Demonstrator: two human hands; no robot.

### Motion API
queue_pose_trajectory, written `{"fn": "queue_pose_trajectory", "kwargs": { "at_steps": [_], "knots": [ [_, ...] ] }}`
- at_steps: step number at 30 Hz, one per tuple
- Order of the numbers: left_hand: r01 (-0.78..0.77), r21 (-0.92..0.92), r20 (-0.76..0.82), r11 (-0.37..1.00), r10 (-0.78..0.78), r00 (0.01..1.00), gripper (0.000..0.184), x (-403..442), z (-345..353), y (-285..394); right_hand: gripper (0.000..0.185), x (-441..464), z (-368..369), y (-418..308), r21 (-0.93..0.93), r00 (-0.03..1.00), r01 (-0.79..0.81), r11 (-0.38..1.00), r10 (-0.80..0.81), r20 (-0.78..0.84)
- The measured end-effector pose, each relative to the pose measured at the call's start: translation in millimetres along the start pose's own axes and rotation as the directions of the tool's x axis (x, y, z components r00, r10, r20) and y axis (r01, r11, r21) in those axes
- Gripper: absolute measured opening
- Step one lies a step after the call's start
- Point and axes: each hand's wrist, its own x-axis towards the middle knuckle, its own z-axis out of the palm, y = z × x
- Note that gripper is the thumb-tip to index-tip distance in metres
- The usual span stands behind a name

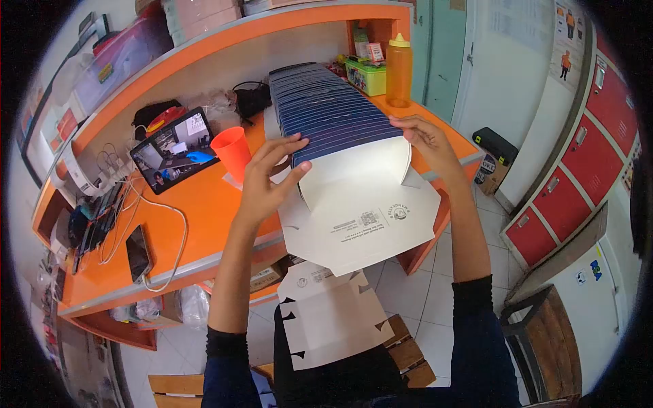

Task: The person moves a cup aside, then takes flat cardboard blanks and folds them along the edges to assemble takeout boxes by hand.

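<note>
A long row of nested paperboard cartons [333, 102], dark blue with pale stripes outside, runs back across the desk. The front carton [360, 163] shows its white inside, and its white printed flap [360, 228] reaches out over the desk's front edge. My left hand [272, 173] is at the front carton's left edge, thumb and fingers apart on either side of it. At its upper right corner, my right hand [430, 141] has fingers and thumb closed on the edge. A flat, notched white carton blank [333, 319] lies across my lap.
On the orange desk [197, 238] to the left are a red cup [232, 151], a tablet [174, 151], a phone [139, 253] and white cables. A yellow-capped orange bottle [398, 71] and a green box [365, 76] stand at the back right. Red lockers [561, 197] line the right.
</note>
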Motion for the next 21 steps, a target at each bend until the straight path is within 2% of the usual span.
{"fn": "queue_pose_trajectory", "kwargs": {
  "at_steps": [4,7,8,10,11,12,13,14,15,16,17,18,19,20,21],
  "knots": [
    [0.014,-0.027,-0.012,1.000,-0.015,1.000,0.033,2,2,-1,0.024,1,3,-4,-0.002,0.998,-0.053,0.999,0.053,-0.025],
    [-0.038,0.004,-0.079,0.999,0.038,0.996,0.037,-1,8,-4,0.022,-5,16,-21,0.018,0.987,-0.090,0.996,0.092,-0.132],
    [-0.063,0.025,-0.113,0.998,0.065,0.992,0.039,-6,11,-4,0.022,-12,18,-31,-0.202,0.982,-0.027,0.979,-0.013,-0.190],
    [-0.094,0.204,-0.205,0.974,0.137,0.969,0.044,-39,12,21,0.022,-37,29,-60,-0.610,0.940,0.067,0.790,-0.255,-0.228],
    [-0.106,0.294,-0.245,0.950,0.182,0.952,0.047,-63,13,32,0.022,-65,40,-67,-0.651,0.888,0.009,0.759,-0.306,-0.344],
    [-0.094,0.265,-0.223,0.960,0.156,0.962,0.052,-99,15,37,0.022,-102,56,-78,-0.682,0.820,-0.055,0.729,-0.357,-0.448],
    [-0.076,0.210,-0.090,0.975,0.096,0.991,0.057,-143,20,41,0.028,-142,74,-82,-0.657,0.782,-0.083,0.749,-0.359,-0.509],
    [-0.018,0.155,0.173,0.988,-0.010,0.985,0.062,-197,31,49,0.035,-193,102,-78,-0.588,0.798,-0.118,0.800,-0.276,-0.536],
    [0.053,0.161,0.471,0.986,-0.124,0.874,0.067,-246,44,57,0.042,-236,124,-69,-0.504,0.835,-0.200,0.840,-0.122,-0.537],
    [0.069,0.221,0.661,0.973,-0.201,0.723,0.073,-291,56,56,0.050,-276,144,-52,-0.392,0.857,-0.334,0.857,0.104,-0.504],
    [0.022,0.323,0.704,0.946,-0.256,0.663,0.075,-326,65,46,0.057,-314,158,-33,-0.273,0.836,-0.501,0.821,0.377,-0.399],
    [0.018,0.312,0.714,0.950,-0.247,0.656,0.074,-351,70,34,0.065,-346,168,-12,-0.160,0.752,-0.654,0.739,0.614,-0.239],
    [0.012,0.301,0.724,0.954,-0.237,0.648,0.073,-375,73,18,0.073,-370,176,7,-0.043,0.625,-0.780,0.624,0.778,-0.058],
    [0.010,0.288,0.733,0.957,-0.228,0.641,0.073,-397,79,2,0.081,-389,181,13,0.312,0.219,-0.942,0.121,0.928,0.303],
    [0.138,0.268,0.695,0.953,-0.291,0.657,0.066,-415,88,-17,0.063,-395,186,13,0.098,0.429,-0.903,0.419,0.888,0.162]
  ]
}}
